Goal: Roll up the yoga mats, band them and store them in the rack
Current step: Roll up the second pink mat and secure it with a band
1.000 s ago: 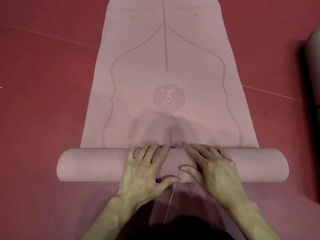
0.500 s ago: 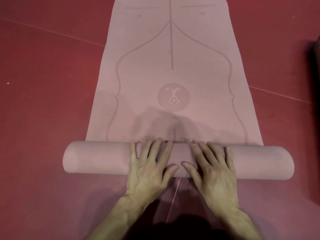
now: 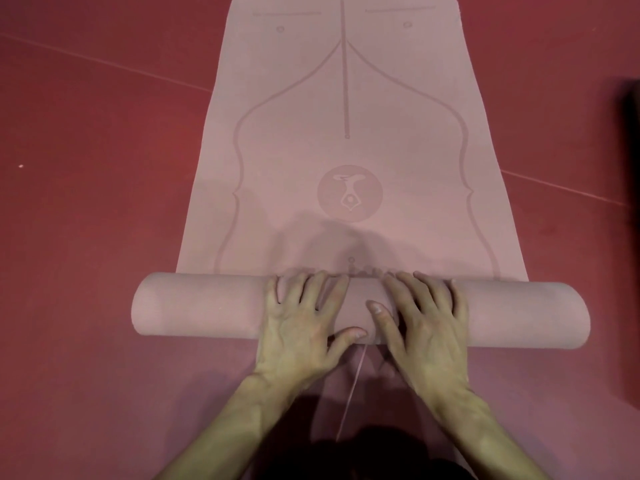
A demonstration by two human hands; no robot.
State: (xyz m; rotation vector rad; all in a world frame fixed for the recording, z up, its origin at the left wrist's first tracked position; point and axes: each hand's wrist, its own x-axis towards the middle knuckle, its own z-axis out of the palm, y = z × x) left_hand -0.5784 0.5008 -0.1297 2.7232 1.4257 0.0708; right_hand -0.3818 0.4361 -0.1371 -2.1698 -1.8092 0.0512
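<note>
A pink yoga mat (image 3: 346, 109) lies on the red floor, stretching away from me, with printed alignment lines and a round logo. Its near end is wound into a thick roll (image 3: 194, 308) that lies crosswise in front of me. My left hand (image 3: 304, 323) presses flat on top of the roll just left of centre, fingers spread. My right hand (image 3: 422, 327) presses on it just right of centre, fingers straight. The two thumbs almost meet at the roll's near side. No band or rack is in view.
The red floor (image 3: 97, 174) has thin pale seam lines running across it. A dark object (image 3: 632, 237) stands at the right edge of the view. A thin pale line (image 3: 351, 393) runs on the floor between my forearms.
The roll has moved a little further away along the mat, covering more of the flat part. Both hands have stayed on top of it.
</note>
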